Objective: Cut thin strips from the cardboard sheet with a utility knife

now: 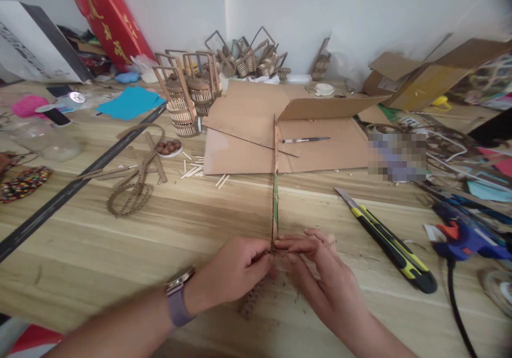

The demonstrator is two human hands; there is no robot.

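Both my hands meet at the near end of a long, narrow cardboard strip (275, 203), which stands on edge and reaches away toward the back. My left hand (228, 270), with a watch on its wrist, pinches this end between thumb and fingers. From the other side my right hand (330, 278) closes its thumb and fingers on the same end. The exact fingertip contact is partly hidden. A toothed corrugated strip (252, 296) hangs or lies under my left hand, blurred. Small brown crumbs dot the wooden table (192, 219) around my right hand.
A yellow-black box cutter (388, 240), blade out, and a blue glue gun (466, 235) lie right. Cardboard sheets (240, 150) with a pen (306, 140) are ahead. Small handled baskets (184, 112), stick pieces (194, 168) and coiled corrugated strips (130, 200) are left and behind.
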